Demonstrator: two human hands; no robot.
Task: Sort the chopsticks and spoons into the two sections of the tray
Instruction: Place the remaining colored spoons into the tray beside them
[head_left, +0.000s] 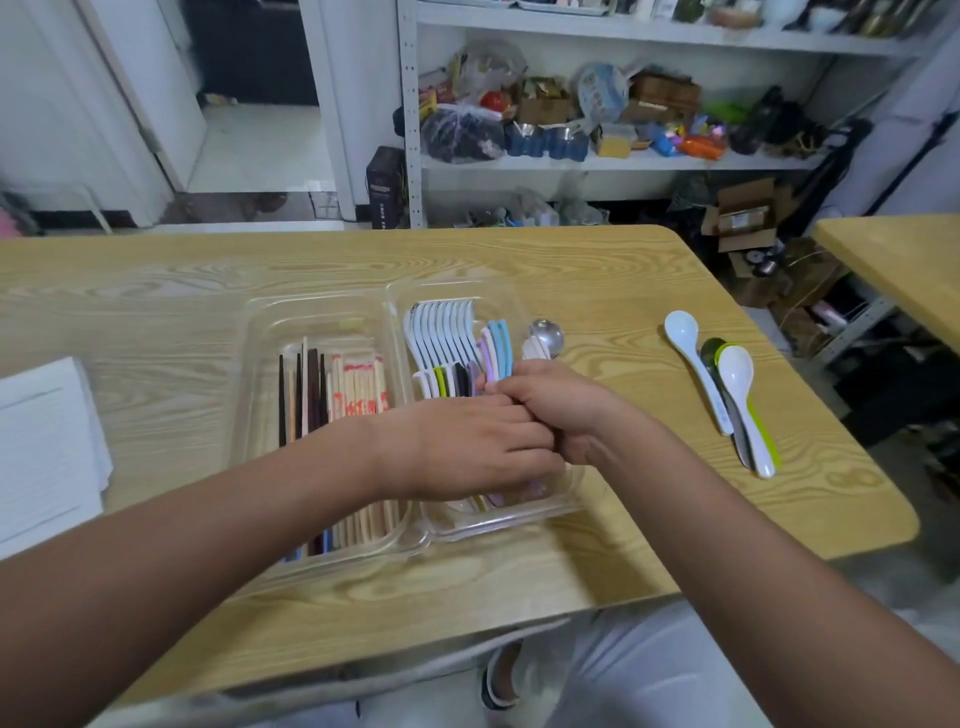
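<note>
**Inspector:** Tray (244, 415) contents?

**Officer:** 2 sections: chopsticks (358, 387) on the left, spoons (447, 332) on the right. 3 loose spoons (735, 370) lie on the table (519, 260), well apart.

**Inspector:** Hands?

**Officer:** Both are over the spoon section. The right hand (545, 408) has its fingers curled round spoons. The left hand (467, 447) has its fingers pressed together, and I cannot tell its grip.

Seen from a single wide-angle camera worn on the person's head, looking forward and down over the wooden tabletop (623, 291). The view is close: both forearms fill the lower frame, and the left hand (467, 447) and right hand (550, 400) meet near the centre above the clear tray (311, 306). Past the far edge stand cluttered shelves (597, 163) and a doorway (249, 140).
</note>
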